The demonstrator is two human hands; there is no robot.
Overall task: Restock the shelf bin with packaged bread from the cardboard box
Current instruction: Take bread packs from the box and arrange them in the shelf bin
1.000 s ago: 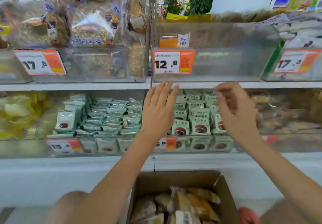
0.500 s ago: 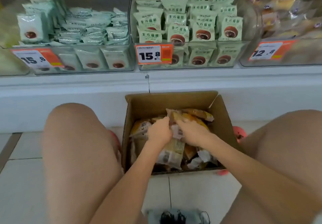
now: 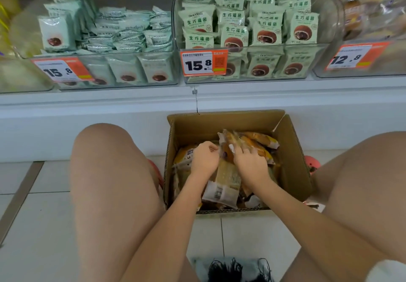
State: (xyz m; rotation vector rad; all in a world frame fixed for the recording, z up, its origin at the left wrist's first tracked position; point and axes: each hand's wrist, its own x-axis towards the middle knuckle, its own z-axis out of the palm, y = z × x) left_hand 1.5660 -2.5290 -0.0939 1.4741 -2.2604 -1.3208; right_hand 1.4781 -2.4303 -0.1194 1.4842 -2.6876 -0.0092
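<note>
Both hands have come down from the upper shelf into the cardboard box (image 3: 292,161) on the floor, and the view now looks down on it between the knees. The left hand (image 3: 203,161) curls its grip on the top edge of a bread packet (image 3: 226,178), while the right hand (image 3: 250,163) lies with spread fingers over the same heap, its grip loose and closed on nothing I can make out. The packets are all in the box. This looks like the start of another pick-up, the shelf bin (image 3: 360,70) marked 12.8 waiting up right.
</note>
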